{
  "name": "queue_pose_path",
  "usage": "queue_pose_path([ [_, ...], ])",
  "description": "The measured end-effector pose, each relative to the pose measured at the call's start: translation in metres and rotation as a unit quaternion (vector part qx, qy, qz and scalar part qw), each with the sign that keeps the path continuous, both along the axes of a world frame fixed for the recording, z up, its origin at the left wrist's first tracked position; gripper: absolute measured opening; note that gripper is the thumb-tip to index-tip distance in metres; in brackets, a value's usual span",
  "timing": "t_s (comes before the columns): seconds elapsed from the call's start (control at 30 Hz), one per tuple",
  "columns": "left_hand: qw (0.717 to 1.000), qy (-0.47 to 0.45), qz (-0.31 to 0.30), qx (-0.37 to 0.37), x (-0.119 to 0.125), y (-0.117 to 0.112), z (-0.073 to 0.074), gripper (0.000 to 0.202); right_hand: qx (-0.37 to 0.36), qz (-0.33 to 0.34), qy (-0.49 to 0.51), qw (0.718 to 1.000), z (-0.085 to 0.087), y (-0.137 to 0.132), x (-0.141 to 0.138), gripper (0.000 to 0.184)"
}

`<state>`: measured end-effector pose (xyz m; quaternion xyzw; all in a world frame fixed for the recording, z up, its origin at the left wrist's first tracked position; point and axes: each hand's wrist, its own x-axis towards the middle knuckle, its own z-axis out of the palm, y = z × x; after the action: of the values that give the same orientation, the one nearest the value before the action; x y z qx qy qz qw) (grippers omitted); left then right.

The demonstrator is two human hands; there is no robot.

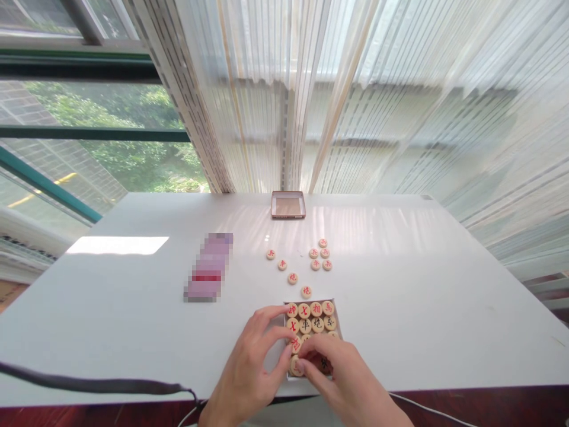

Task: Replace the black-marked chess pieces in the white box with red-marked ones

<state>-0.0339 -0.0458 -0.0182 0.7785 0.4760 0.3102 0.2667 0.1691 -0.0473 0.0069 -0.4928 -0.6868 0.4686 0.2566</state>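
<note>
A shallow open box at the table's near edge holds rows of round wooden Chinese chess pieces with red and black characters. My left hand lies along the box's left side, fingers apart. Its index fingertip touches the top-left corner, while its middle finger and thumb rest beside a red-marked piece. Over the lower part of the box, my right hand pinches at a Chinese chess piece in the bottom-left corner with thumb and index finger. That hand hides several pieces in the lower rows.
Red-marked pieces lie loose beyond the box: a slanting line with a cannon piece nearest, and a cluster to the right. A box lid sits at the far edge. Left is a blurred purple item; a dark strap crosses the front-left edge.
</note>
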Motion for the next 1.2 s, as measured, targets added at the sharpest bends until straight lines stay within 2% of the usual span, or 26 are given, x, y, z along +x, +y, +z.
queue_pose_path([
  [0.3,1.0,-0.005,0.007,0.013,0.001,0.0,0.001,0.022,0.066,-0.023,-0.064,0.995,-0.015,-0.003,-0.002,0.014],
  [0.6,1.0,0.013,-0.013,0.02,0.0,0.0,0.004,0.026,0.081,-0.033,-0.069,0.994,-0.007,0.002,0.012,0.013],
  [1.2,1.0,0.016,-0.009,0.023,0.001,-0.001,0.0,0.025,0.102,-0.018,-0.012,0.995,-0.016,0.002,0.002,0.019],
])
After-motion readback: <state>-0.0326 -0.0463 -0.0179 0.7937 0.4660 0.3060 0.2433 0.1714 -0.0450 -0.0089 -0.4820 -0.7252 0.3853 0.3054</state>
